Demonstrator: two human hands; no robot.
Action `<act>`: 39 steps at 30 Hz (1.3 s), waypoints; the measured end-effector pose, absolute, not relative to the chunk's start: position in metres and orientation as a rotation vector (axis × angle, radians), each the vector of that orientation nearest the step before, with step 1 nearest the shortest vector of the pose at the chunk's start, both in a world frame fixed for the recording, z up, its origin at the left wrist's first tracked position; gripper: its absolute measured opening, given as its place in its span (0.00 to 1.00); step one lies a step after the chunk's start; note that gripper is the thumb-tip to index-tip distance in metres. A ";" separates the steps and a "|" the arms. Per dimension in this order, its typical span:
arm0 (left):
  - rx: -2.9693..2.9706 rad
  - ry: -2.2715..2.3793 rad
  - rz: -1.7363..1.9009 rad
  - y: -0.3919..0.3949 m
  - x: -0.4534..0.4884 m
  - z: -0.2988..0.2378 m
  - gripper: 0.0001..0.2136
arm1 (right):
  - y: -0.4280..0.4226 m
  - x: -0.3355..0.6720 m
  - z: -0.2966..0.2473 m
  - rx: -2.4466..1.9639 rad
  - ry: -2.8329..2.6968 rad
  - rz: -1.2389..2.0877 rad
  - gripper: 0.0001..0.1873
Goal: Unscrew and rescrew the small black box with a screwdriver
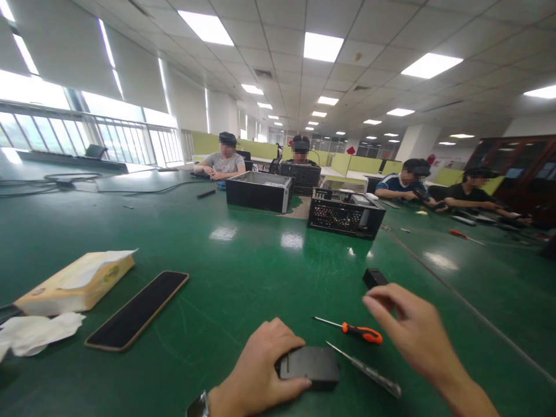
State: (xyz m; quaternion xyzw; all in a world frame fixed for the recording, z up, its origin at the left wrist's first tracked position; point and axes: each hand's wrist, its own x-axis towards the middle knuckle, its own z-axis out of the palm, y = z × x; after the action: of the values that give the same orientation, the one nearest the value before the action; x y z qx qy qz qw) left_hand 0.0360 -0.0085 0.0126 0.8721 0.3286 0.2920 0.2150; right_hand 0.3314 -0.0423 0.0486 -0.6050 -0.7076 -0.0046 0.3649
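My left hand (260, 370) rests on the green table (243, 272) near its front edge, fingers wrapped round a flat black box-like device (310, 366). My right hand (410, 327) hovers above the table to the right, fingers curled loosely with the index finger stretched left, holding nothing that I can see. Between the hands lie an orange-handled screwdriver (354, 330) and a clear-handled screwdriver (369, 372). A small black block (374, 277) sits just beyond my right hand.
A phone lying face down (138, 310), a tissue box (76, 282) and crumpled tissue (37, 333) lie at the left. Two open computer cases (259, 191) (345, 212) stand mid-table. Several people sit at the far side, working. Cables run along the far left.
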 end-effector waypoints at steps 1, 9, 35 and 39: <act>2.424 0.899 0.815 -0.008 0.036 0.013 0.18 | -0.029 0.333 0.043 -1.612 -1.883 0.054 0.12; 2.428 0.890 0.856 -0.006 0.035 0.007 0.17 | -0.012 0.356 -0.002 -1.695 -2.065 0.528 0.13; 2.362 0.885 0.842 -0.005 0.035 0.004 0.18 | -0.031 0.362 0.027 -1.329 -1.781 0.736 0.11; 2.350 0.886 0.830 -0.006 0.036 0.005 0.18 | -0.033 0.365 0.033 -1.338 -1.835 0.654 0.11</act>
State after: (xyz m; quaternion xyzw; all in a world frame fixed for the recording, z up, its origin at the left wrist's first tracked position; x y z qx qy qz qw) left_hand 0.0360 -0.0062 0.0046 0.8612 0.3246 0.3042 0.2457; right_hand 0.3652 -0.0329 0.0330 -0.5240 -0.7183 0.2561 0.3794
